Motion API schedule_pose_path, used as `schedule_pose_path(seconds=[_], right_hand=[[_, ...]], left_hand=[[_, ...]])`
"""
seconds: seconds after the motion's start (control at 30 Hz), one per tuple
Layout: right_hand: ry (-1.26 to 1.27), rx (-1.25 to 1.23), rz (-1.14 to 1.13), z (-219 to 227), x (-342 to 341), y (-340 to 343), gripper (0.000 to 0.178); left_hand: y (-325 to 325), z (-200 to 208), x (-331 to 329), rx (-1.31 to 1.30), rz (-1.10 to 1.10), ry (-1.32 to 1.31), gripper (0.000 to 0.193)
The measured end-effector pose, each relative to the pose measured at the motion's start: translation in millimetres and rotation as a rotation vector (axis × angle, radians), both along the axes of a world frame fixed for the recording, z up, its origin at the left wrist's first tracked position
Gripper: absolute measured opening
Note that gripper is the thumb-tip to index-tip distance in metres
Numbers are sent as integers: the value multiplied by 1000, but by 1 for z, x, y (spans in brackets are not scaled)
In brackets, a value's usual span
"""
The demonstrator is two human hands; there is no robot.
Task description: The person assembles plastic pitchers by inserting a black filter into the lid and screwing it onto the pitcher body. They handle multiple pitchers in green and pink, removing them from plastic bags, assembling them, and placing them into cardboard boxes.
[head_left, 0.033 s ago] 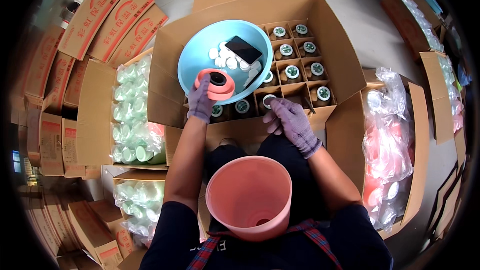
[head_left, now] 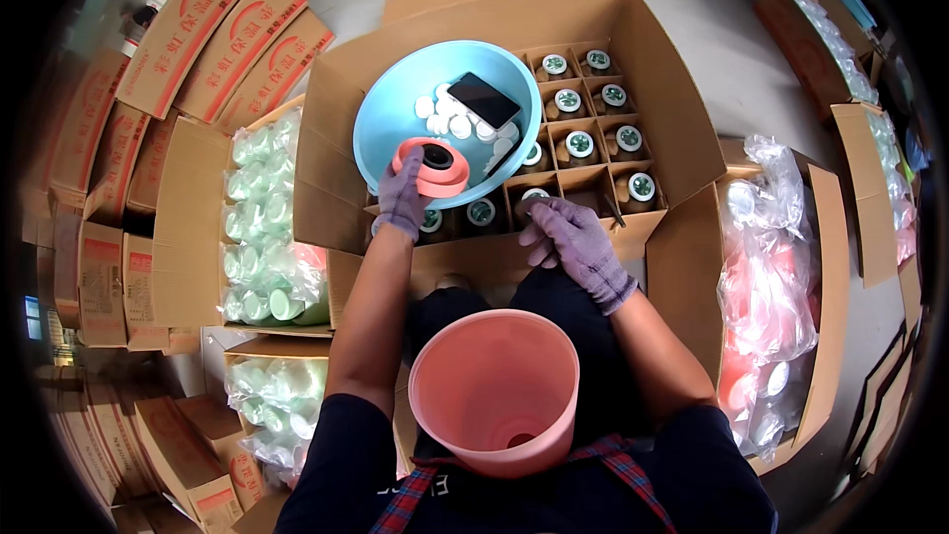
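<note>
My left hand (head_left: 400,203), in a purple glove, is closed around a pink round plastic piece (head_left: 452,178) with a dark round centre, over the near rim of a light-blue basin (head_left: 381,104). White discs (head_left: 460,127) and a dark-screened phone (head_left: 483,100) lie inside the basin. The gloved right hand (head_left: 581,242) has its fingers curled together, the fingertips at the top of a jar (head_left: 535,194). Whether they grip anything there is hidden. Several jars with white-and-green tops, such as one jar (head_left: 580,145), stand in the compartments of an open carton (head_left: 682,129).
A pink bucket (head_left: 494,386) stands upright in front of my body. To the left, an open box (head_left: 188,227) holds pale-green wrapped items; another box (head_left: 832,307) at right holds pink wrapped ones. Stacked cartons (head_left: 188,25) rise at far left. A dark thin tool (head_left: 615,210) lies at the dividers.
</note>
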State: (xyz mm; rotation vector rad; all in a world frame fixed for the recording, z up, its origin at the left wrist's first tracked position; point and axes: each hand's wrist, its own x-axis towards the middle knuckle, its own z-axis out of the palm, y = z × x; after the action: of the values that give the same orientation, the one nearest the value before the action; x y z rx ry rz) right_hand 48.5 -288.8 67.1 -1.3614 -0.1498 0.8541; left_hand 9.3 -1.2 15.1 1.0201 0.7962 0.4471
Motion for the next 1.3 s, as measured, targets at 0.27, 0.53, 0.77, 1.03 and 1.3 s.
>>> schedule_pose_path(seconds=[0.27, 0.53, 0.77, 1.03, 1.3], right_hand=[[-13, 97, -35, -4, 0, -22, 40], [-457, 148, -67, 18, -60, -71, 36], [-359, 490, 172, 58, -122, -116, 119], [-1306, 160, 232, 129, -130, -107, 73], [-737, 102, 129, 96, -141, -78, 108]], left_hand=[[-22, 2, -48, 614, -30, 123, 70], [-111, 165, -173, 1040, -991, -695, 56], [-109, 166, -226, 840, 27, -126, 54], [-102, 163, -269, 1620, 20, 229, 19], [-112, 156, -273, 927, 243, -12, 35]])
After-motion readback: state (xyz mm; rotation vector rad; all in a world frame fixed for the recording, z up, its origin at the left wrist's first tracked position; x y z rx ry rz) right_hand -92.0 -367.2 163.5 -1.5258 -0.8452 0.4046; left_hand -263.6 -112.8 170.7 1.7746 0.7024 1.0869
